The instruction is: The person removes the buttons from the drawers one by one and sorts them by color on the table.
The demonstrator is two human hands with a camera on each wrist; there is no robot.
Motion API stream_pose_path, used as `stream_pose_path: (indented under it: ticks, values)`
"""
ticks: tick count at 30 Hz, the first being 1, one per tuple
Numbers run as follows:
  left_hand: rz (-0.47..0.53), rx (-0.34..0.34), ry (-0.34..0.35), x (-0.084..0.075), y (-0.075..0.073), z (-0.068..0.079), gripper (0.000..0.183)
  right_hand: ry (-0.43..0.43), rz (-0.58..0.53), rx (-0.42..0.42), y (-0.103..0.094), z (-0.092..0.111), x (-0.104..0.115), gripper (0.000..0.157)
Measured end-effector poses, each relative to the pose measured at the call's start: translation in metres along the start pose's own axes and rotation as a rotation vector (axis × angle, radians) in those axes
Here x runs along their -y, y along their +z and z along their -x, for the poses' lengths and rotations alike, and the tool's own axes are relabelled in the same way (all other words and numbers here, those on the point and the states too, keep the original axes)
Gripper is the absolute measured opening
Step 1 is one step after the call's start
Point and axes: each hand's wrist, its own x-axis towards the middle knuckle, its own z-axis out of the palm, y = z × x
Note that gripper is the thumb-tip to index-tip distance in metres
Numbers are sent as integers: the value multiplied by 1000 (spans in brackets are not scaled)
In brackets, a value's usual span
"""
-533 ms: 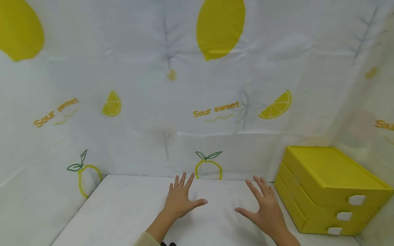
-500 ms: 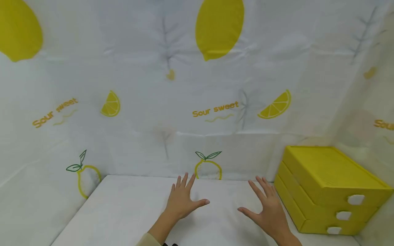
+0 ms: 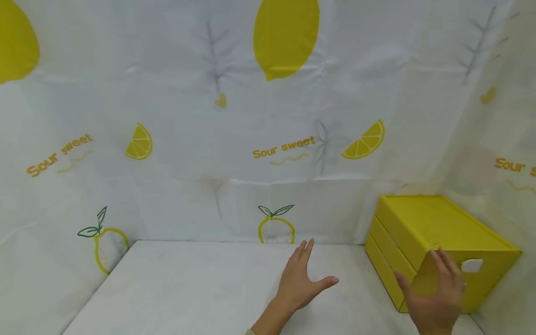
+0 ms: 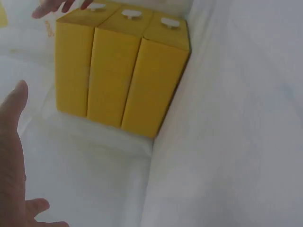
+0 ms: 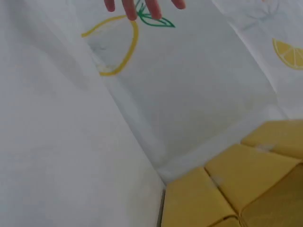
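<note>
My right hand (image 3: 437,300) is blurred and sits in front of the lower left front of a yellow three-drawer box (image 3: 460,228). Its thumb and fingers are spread apart, with nothing between them. To the left, over the white tabletop, my left hand (image 3: 297,281) hovers with fingers extended and thumb pointing right. The left wrist view has my left thumb at its left edge, with the drawer box (image 4: 113,75) beyond. At the top edge there, fingers of the right hand (image 4: 61,5) overlap the box's front near a white drawer tab (image 4: 131,13). Part of the box (image 5: 227,184) fills the right wrist view's lower right.
A white tabletop (image 3: 180,284) meets a white sheet (image 3: 184,186) printed with lemons at the back. The sheet also lines the left and right sides. The drawer box stands in the back right corner.
Both hands have moved right. The right hand now overlaps the drawer box's front, covering the lower tabs. The head view has turned slightly to the right.
</note>
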Motion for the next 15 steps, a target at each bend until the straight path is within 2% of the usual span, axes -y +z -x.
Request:
stream_pose_path:
  ticks: [3,4,5,8,9,10,12,15]
  values:
    - [63,22,-18,-12,20,-6,99,128,45,-59,-12,-1,-16,102]
    - [80,29,-21,-15,26,-8,99,152,49,-103,-14,-1,-21,100]
    - [95,34,-26,-17,32,-10,98,189,67,-131,-17,-1,-26,91]
    - [142,51,-36,-23,48,-14,95,443,156,-162,-27,0,-41,67]
    - [158,58,-34,-25,54,-15,94,567,170,-155,-31,0,-45,63]
    - [173,65,-33,-26,60,-17,93,691,181,-144,-35,0,-49,64]
    - [212,82,-24,-29,73,-18,89,947,177,-60,-45,0,-61,71]
    - [281,111,-7,-34,98,-17,83,1164,153,44,-58,5,-86,82]
